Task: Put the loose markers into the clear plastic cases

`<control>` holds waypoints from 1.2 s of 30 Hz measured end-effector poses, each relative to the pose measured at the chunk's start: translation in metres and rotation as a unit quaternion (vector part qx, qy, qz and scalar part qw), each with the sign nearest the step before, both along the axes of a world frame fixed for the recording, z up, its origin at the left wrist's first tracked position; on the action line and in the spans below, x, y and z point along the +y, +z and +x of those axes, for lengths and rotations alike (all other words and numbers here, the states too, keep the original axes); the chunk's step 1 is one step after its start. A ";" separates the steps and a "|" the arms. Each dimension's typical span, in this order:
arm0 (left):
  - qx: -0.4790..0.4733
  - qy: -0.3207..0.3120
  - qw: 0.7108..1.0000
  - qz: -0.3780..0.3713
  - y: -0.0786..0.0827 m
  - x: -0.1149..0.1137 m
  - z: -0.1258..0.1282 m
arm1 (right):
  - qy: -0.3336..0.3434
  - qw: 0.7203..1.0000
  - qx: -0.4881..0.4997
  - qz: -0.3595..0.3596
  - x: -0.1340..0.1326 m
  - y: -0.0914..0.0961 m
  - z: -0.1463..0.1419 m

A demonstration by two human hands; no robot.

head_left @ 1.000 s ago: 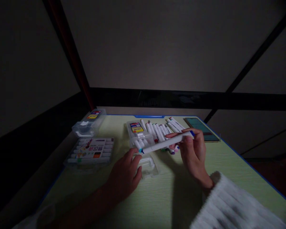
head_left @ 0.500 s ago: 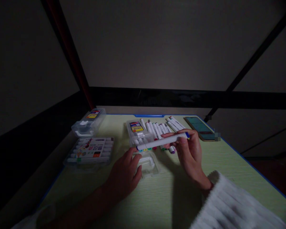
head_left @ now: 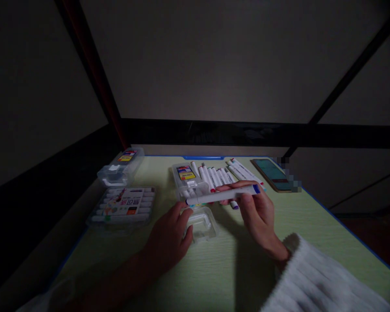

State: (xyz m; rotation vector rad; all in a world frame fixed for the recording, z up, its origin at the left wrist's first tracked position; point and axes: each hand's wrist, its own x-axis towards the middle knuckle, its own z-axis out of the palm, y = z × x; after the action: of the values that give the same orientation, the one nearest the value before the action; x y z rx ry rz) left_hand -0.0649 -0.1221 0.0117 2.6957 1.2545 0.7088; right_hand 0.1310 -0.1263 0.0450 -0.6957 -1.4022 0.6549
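My right hand (head_left: 255, 210) is closed on a white marker (head_left: 222, 195) with dark blue ends, held nearly level above the table. Its left tip sits close to my left hand (head_left: 170, 229); whether they touch is unclear. The fingers and thumb of my left hand are at the left edge of a small clear plastic case part (head_left: 203, 223), gripping it. Just behind, a clear marker case (head_left: 190, 180) with a yellow and blue label holds several markers. Loose white markers (head_left: 219, 175) with coloured ends lie beside it, partly hidden by my right hand.
On the left lie a filled clear marker box (head_left: 123, 203) and, behind it, another clear case (head_left: 120, 167). More white markers (head_left: 242, 170) lie toward the back right, next to a phone (head_left: 273, 173). The pale green table (head_left: 312, 234) has a blue edge.
My right hand has tilted the marker slightly nearer to level and shifted it a little. The clear case part has moved slightly right. My left hand has hardly moved.
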 end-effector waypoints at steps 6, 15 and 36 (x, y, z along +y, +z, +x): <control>0.001 -0.006 1.000 0.004 0.001 0.000 0.000 | 0.013 1.000 -0.017 -0.014 -0.001 -0.004 0.001; 0.014 -0.001 1.000 0.009 0.001 0.000 0.000 | 0.054 0.994 -0.085 -0.030 -0.002 -0.008 -0.004; -0.037 0.012 0.999 0.013 -0.003 0.000 0.002 | 0.093 0.956 -0.277 0.020 -0.003 -0.011 -0.012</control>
State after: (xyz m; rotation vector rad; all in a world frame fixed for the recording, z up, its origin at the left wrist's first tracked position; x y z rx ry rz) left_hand -0.0628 -0.1217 0.0091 2.6531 1.2723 0.8255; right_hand 0.1194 -0.1294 0.0337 -0.7543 -2.0124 0.5976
